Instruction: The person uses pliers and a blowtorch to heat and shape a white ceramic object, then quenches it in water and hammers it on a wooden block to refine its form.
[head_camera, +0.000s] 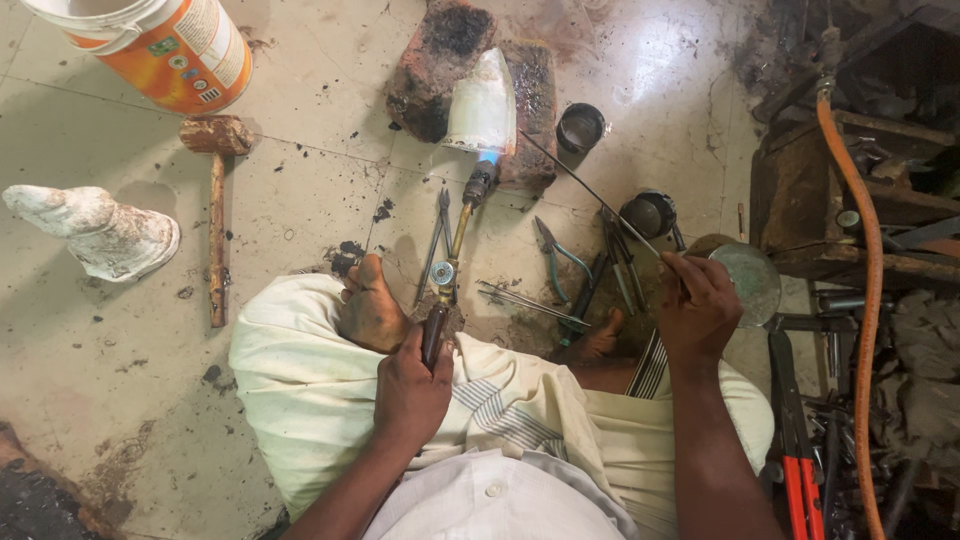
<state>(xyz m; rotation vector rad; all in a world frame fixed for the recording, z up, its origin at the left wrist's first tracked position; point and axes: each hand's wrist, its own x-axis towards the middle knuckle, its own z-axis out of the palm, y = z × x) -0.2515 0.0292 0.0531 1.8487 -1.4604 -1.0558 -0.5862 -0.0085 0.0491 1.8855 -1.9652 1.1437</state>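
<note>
1. While you sat cross-legged on the tiled floor (300, 420), your left hand (412, 390) was wrapped around the dark handle of a gas torch (452, 262), fingers pressed together in a closed fist.
2. That torch ran away from you across the floor, and its blue flame end met a white cone-shaped piece (483, 105) that leaned on 2 scorched bricks (440, 60) near the floor's far edge.
3. Your right hand (697, 310) pinched a thin metal rod (590, 190) between thumb and fingertips; the rod slanted up toward the white piece, though you could not tell from this view whether its tip touched it.
4. Between your hands, pliers (553, 252) and tweezers (438, 235) lay on the floor, with 2 small dark cups (581, 127) beyond them.
5. A wooden mallet (216, 190) lay to your left, just beside a white plaster figure (100, 232), and an orange-and-white bucket (165, 45) stood at the far left corner.
6. An orange hose (868, 290) ran along the right edge of the floor, over a clutter of tools.
</note>
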